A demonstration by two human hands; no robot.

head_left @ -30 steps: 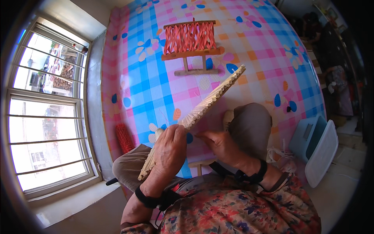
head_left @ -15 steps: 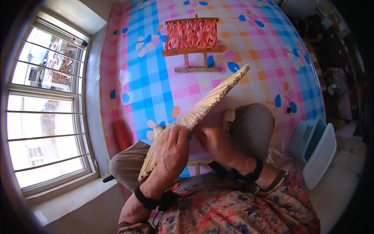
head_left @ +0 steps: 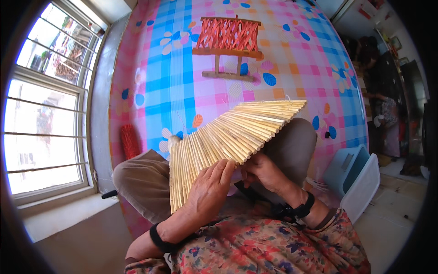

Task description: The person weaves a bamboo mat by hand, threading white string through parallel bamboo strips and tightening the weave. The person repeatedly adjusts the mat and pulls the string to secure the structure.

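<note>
A mat of pale reed sticks (head_left: 219, 141), set side by side in a fan-like row, lies tilted across my lap. My left hand (head_left: 211, 182) grips its near edge, fingers pressed over the stick ends. Beside it, my right hand (head_left: 265, 172) is closed in a pinch at the same edge, just under the sticks; whatever its fingertips hold is hidden. A pale rounded thing (head_left: 173, 140), perhaps a spool, shows at the mat's far left edge. Thin loose threads stand out along the far edge.
Ahead on the checked, flowered sheet (head_left: 178, 100) stands a wooden frame wound with red strips (head_left: 228, 36). A red bundle (head_left: 130, 141) lies by my left knee. At right are a blue bin (head_left: 344, 169) and its pale lid (head_left: 362, 189). A barred window (head_left: 45, 114) is left; another person (head_left: 388, 114) is far right.
The mat has turned from nearly edge-on to showing its broad face, its far right end swinging nearer. Both hands have moved slightly right and nearer along its edge.
</note>
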